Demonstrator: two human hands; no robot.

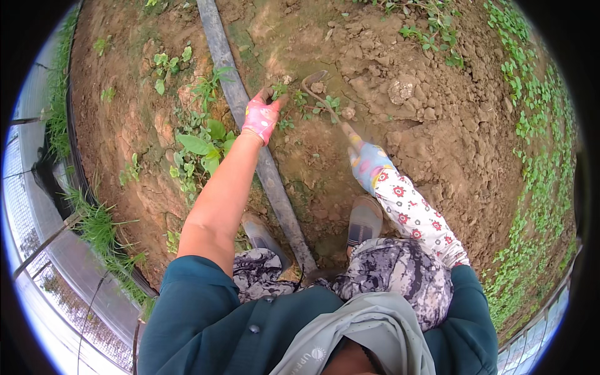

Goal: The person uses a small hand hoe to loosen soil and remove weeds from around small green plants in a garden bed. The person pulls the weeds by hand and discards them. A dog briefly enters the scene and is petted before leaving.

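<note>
My left hand (263, 115), in a pink patterned glove with soil-dark fingertips, is at a small green weed (280, 89) just right of the flat dark strip. Whether its fingers close on the stem is not clear. My right hand (368, 161), in a blue and yellow patterned glove, grips the wooden handle of a small hand hoe (335, 115). The hoe's curved metal blade rests at the soil, up and left of that hand. Low weeds (300, 99) grow between the left hand and the hoe.
A long flat dark strip (276, 180) runs along the soil between my shoes (364, 218). Broad-leaved weeds (199, 145) stand left of it. Crumbled clods (422, 103) lie at the right, before a band of green seedlings (539, 173). Grass (101, 229) and plastic sheeting edge the left.
</note>
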